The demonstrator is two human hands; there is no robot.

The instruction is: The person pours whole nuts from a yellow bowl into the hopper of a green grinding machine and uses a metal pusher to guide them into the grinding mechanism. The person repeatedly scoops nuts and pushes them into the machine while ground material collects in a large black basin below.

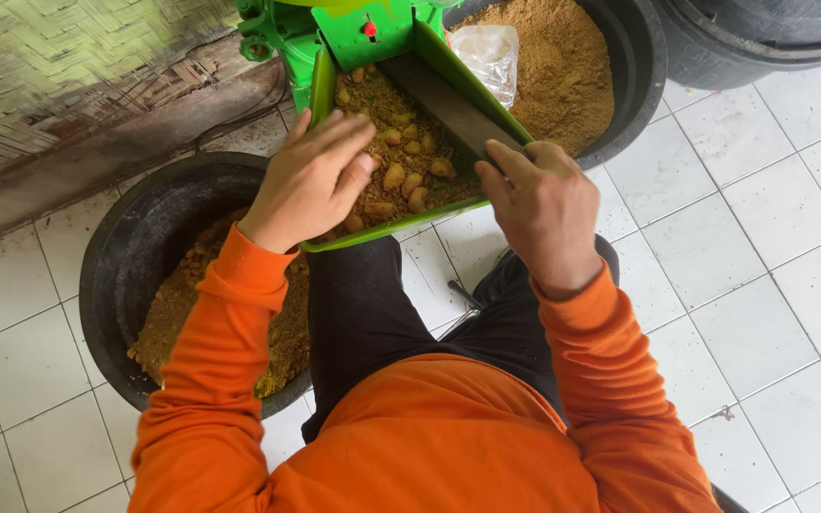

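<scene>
Orange sleeves, left hand (311,180), right hand (544,204), green hopper (330,90), seemingly tiled floor (772,247)

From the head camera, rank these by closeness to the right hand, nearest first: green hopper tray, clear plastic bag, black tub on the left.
Measured from the right hand:
1. Green hopper tray, under its fingers, touching.
2. Clear plastic bag, farther up, in the tub of brown powder.
3. Black tub, far across on the left side.

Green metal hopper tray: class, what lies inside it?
The green metal hopper tray holds brown crumbly mash with yellowish lumps. The left hand covers part of it; the tray's floor is hidden.
</scene>
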